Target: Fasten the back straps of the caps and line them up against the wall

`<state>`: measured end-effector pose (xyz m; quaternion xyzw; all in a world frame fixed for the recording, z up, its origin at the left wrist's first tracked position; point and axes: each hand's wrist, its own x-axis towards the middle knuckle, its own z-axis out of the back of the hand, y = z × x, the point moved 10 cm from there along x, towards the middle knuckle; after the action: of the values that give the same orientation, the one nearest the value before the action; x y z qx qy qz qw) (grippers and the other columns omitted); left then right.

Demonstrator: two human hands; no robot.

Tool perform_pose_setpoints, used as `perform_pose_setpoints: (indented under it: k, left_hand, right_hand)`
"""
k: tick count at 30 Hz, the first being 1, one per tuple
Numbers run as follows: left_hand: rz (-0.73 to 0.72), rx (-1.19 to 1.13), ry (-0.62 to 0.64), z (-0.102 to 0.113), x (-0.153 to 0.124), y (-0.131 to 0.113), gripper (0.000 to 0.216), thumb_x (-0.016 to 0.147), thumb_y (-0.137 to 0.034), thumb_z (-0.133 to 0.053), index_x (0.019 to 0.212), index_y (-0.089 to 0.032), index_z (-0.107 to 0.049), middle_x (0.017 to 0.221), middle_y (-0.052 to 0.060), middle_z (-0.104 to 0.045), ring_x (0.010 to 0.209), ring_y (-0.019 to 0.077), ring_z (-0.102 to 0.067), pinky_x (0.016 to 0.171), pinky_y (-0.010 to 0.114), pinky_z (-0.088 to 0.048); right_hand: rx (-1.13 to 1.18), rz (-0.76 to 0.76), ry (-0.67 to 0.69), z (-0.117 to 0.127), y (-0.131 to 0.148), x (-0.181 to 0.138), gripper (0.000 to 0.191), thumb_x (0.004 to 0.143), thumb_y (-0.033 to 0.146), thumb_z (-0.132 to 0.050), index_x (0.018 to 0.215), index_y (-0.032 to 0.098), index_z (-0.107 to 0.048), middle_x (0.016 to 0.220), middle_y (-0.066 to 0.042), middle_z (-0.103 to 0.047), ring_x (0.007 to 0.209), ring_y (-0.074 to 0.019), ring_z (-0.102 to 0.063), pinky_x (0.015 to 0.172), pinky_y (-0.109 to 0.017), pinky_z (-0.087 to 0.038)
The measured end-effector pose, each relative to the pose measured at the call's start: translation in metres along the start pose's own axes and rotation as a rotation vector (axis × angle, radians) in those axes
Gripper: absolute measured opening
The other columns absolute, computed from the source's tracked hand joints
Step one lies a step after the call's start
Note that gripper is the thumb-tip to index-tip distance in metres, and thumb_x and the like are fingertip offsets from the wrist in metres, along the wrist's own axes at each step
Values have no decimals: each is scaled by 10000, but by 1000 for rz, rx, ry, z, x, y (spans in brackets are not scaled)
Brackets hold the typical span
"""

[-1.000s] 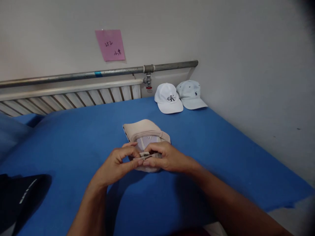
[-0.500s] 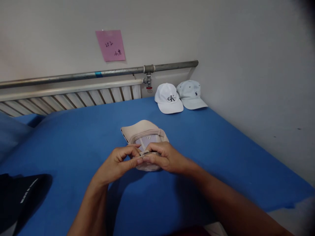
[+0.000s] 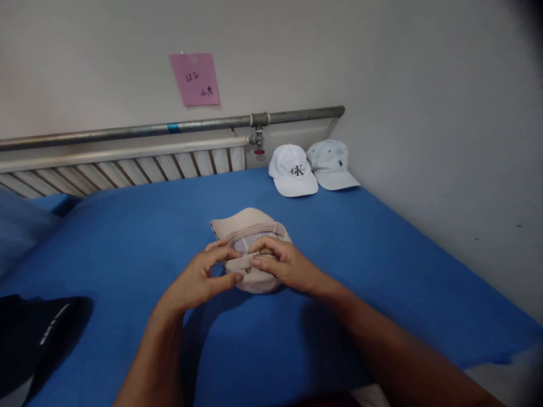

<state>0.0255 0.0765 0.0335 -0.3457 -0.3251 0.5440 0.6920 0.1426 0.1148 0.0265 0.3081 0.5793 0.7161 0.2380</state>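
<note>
A beige cap (image 3: 250,223) lies upside down on the blue sheet (image 3: 139,237), brim pointing away from me. My left hand (image 3: 199,280) pinches the left end of the cap's back strap between thumb and fingers. My right hand (image 3: 282,265) grips the strap and rear rim from the right, fingers curled over it. The two hands nearly meet at the strap's buckle.
A white cap with a black logo (image 3: 292,169) and a pale blue cap (image 3: 331,164) sit at the far right by the wall. A black cap (image 3: 38,333) lies at the near left. A radiator (image 3: 123,167), a metal pipe (image 3: 169,127) and a pink note (image 3: 195,79) are behind.
The cap has settled lower onto the sheet and the strap has slackened. Both hands shifted slightly forward on the strap.
</note>
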Motion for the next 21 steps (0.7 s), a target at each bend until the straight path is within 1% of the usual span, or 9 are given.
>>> perform_pose_setpoints:
  k: [2, 3, 6, 8, 11, 13, 15, 19, 21]
  left_hand:
    - [2, 36, 32, -3, 1, -1, 108, 758, -300, -665, 800, -202, -646, 800, 15, -605, 828, 193, -523, 766, 309, -389]
    - [7, 53, 49, -6, 1, -1, 86, 766, -278, -645, 770, -196, -622, 762, 4, -579, 772, 173, -506, 712, 286, -382]
    - [37, 54, 114, -18, 2, 1, 25, 766, -183, -566, 760, -187, -542, 690, -31, -500, 659, 132, -449, 606, 247, -344]
    - [68, 21, 144, -26, 2, 6, 82, 749, -134, -513, 810, -187, -521, 684, -44, -476, 617, 118, -429, 567, 238, -326]
    - [82, -2, 175, -33, 4, 10, 200, 727, -101, -459, 885, -178, -553, 704, -36, -504, 619, 119, -444, 561, 239, -325]
    - [81, -48, 217, -37, 4, 11, 226, 727, -100, -453, 903, -172, -576, 712, -30, -520, 622, 119, -448, 562, 239, -329]
    - [89, -163, 239, -39, 6, 11, 216, 733, -109, -470, 905, -169, -586, 730, -26, -530, 636, 117, -454, 573, 236, -340]
    - [137, -450, 209, -35, 8, 12, 214, 722, -132, -544, 925, -162, -608, 798, -9, -577, 715, 123, -505, 641, 239, -386]
    - [168, -539, 201, -34, 8, 14, 241, 706, -128, -581, 941, -159, -627, 831, 3, -603, 747, 124, -528, 670, 242, -403]
  right_hand:
    - [-27, 43, 22, -2, 5, 1, 175, 829, 269, -612, 988, 200, -633, 899, 4, -614, 822, -124, -551, 736, -252, -420]
    - [-33, 47, 51, -4, 6, 1, 186, 839, 265, -603, 1011, 205, -639, 926, -1, -628, 849, -129, -561, 763, -260, -428]
    - [-36, 23, 124, -12, 5, 0, 182, 858, 277, -588, 1004, 196, -659, 907, -4, -653, 831, -128, -577, 762, -261, -444]
    - [-54, 16, 142, -14, 4, -1, 198, 860, 274, -587, 1021, 189, -664, 912, -7, -661, 822, -125, -581, 751, -256, -447]
    - [-89, -1, 154, -16, 1, -1, 212, 867, 265, -577, 1043, 192, -668, 911, -5, -668, 802, -118, -580, 732, -249, -453]
    - [-85, -15, 149, -16, -1, -1, 217, 862, 271, -585, 1047, 197, -671, 914, -4, -673, 791, -117, -580, 720, -246, -457]
    - [-63, -24, 134, -14, -2, -1, 219, 860, 287, -590, 1041, 198, -675, 920, -8, -676, 792, -120, -584, 721, -250, -461]
    - [-11, 8, 73, -7, 0, 2, 183, 860, 276, -588, 999, 201, -682, 940, -11, -679, 851, -131, -597, 796, -275, -466]
    - [-16, 29, 68, -7, 1, 3, 175, 864, 266, -585, 998, 208, -682, 951, -9, -679, 878, -134, -598, 822, -282, -463]
